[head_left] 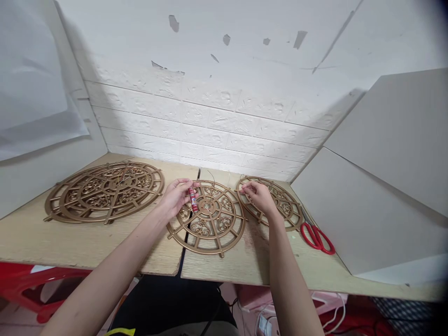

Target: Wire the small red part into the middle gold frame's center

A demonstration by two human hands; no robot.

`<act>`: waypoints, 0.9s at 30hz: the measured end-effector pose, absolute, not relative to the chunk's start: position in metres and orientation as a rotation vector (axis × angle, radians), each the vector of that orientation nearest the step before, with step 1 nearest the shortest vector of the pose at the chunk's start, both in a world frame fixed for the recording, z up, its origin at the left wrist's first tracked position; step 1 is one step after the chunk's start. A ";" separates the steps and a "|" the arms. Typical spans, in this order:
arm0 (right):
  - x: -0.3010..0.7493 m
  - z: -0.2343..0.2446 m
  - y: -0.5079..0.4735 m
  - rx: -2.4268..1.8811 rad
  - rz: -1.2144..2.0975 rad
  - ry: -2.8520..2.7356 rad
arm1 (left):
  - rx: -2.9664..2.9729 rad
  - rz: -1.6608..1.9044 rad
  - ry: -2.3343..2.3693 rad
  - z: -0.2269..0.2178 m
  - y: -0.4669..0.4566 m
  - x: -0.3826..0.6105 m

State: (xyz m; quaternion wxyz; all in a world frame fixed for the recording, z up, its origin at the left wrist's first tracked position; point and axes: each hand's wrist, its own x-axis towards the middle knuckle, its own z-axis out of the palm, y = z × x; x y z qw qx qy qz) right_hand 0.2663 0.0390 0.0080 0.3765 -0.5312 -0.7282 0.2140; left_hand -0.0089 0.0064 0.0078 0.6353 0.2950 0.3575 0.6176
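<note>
Left hand [178, 198] pinches a red tube [192, 200] over the gold disc [206, 205] just to its right; the right hand [259, 197] is pinched together, contents unclear. Handling the tube seems the present step, calling for steadiness.

Tube label [193, 201] too small to read, red stool [10, 282] cut off

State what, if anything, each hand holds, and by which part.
Left hand: small red cylindrical tube, near its upper end. Right hand: cannot tell.
</note>
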 end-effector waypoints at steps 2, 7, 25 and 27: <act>0.267 0.008 0.039 -1.361 0.518 -1.877 | 0.669 1.410 0.822 0.008 0.007 -0.009; 0.267 0.007 0.039 -1.315 0.506 -1.936 | 0.655 1.418 0.819 0.004 0.008 -0.010; 0.264 0.022 0.029 -1.071 0.799 -1.519 | 0.655 1.408 0.815 0.001 0.011 -0.012; 0.265 0.022 0.029 -1.085 0.779 -1.510 | 0.651 1.412 0.814 0.003 0.009 -0.012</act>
